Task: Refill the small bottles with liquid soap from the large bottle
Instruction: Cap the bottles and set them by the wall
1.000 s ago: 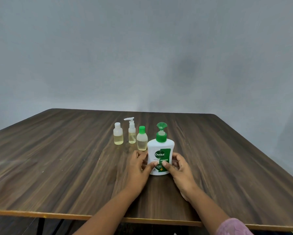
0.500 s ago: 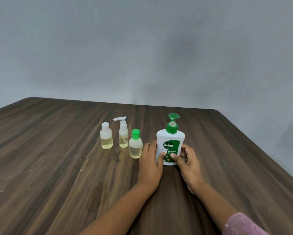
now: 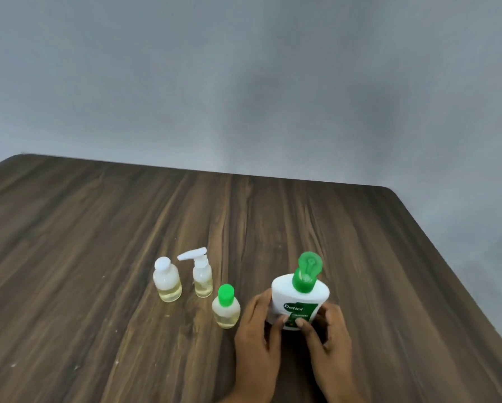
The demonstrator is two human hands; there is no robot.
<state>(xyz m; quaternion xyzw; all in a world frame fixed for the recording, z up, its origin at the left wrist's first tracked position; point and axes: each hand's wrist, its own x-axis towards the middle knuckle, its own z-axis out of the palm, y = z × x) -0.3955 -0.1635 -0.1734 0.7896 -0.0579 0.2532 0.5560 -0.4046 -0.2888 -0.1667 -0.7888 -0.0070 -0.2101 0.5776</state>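
Observation:
The large white soap bottle (image 3: 299,298) with a green pump top stands upright on the dark wooden table (image 3: 98,228). My left hand (image 3: 257,330) grips its left side and my right hand (image 3: 328,330) grips its right side, thumbs on the label. To its left stand three small clear bottles holding yellowish liquid: one with a green cap (image 3: 225,306) nearest my left hand, one with a white pump (image 3: 202,276), and one with a white cap (image 3: 167,280).
A plain grey wall rises behind the table. The table's far edge and rounded right corner (image 3: 389,190) are in view.
The view has moved closer and tilted down. Both hands stay on the large bottle, which sits a little farther right of the small bottles than a second ago.

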